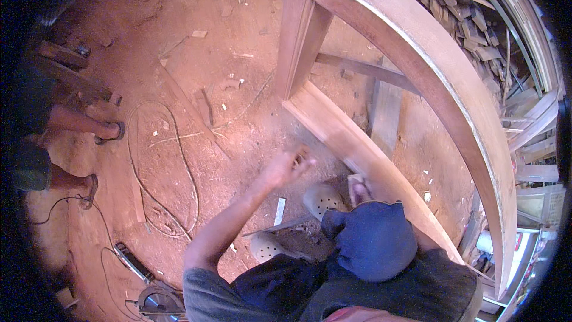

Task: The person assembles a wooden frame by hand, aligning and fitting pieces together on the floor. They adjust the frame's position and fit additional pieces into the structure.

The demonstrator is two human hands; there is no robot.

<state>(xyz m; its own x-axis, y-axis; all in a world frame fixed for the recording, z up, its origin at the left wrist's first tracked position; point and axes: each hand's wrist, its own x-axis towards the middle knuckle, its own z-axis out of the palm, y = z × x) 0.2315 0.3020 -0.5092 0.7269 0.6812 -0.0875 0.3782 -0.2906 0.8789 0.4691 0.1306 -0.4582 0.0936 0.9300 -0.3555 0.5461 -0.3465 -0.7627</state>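
My left hand is raised over the dirt floor, blurred. Its fingers are loosely curled and apart, with nothing visible in them. My right hand is shut on a small wooden block beside the lower rail of a big wooden frame. The frame's curved member arches over on the right, with a pale line along its edge. A rounded blue cloth shape, cap-like, hides part of my right arm. My pale perforated clogs stand near the rail.
A looped cord lies left on reddish ground among wood scraps. A circular saw sits at the lower left. Another person's sandalled legs are at the left. Offcuts are piled at the upper right. Inside the frame lies a board.
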